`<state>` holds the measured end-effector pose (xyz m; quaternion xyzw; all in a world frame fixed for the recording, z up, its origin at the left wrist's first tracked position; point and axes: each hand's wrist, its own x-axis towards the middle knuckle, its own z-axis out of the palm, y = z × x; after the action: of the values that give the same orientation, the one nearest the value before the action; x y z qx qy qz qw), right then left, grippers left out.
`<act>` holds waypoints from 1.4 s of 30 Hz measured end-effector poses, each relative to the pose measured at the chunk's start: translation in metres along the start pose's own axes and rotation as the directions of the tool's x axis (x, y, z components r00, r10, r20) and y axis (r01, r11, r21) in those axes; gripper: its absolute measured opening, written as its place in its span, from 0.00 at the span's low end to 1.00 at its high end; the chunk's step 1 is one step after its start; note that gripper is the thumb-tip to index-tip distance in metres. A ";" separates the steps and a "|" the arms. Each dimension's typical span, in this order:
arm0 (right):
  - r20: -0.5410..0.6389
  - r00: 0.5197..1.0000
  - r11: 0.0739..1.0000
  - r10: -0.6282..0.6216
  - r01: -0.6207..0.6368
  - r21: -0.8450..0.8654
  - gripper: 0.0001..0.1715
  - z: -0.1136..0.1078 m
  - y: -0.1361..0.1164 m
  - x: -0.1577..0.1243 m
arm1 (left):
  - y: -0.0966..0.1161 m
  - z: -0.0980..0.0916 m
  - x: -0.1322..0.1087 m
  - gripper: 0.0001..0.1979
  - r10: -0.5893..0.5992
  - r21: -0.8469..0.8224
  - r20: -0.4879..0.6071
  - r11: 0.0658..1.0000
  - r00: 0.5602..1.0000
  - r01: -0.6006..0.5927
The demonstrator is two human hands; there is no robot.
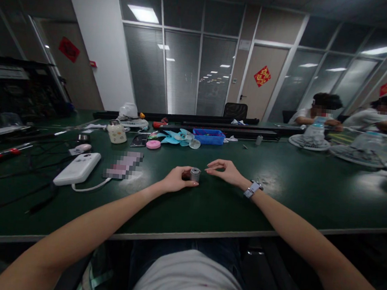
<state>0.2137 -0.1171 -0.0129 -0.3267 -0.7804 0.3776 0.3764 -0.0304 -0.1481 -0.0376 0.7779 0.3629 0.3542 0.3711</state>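
Left hand [175,180] gripping a small metal cylinder [195,176]

Its fingers disappear behind the upright cylinder; the thumb crosses low in front, obscuring whether the base meets the green table [214,212]. Just beside it, the right hand [230,172] is nearly pinched; whether it holds anything tiny cannot be told. A phone-like item [123,165] is pixelated; black equipment [25,87] is cut off at the left edge.

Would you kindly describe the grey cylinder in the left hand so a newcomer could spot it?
Over the green table, find the left hand. It holds a small, upright grey cylinder, unlike the similar one farther back, right of the blue basket, which stands untouched.
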 end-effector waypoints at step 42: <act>-0.031 0.979 0.962 -0.200 0.191 -0.193 0.11 0.042 -0.039 0.007 | 0.000 0.000 0.000 0.20 -0.004 -0.034 0.018 0.999 1.000 0.005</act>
<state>0.1669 -0.1456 0.0038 -0.2917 -0.8315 0.2544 0.3984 -0.0303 -0.1480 -0.0370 0.7738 0.3550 0.3525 0.3885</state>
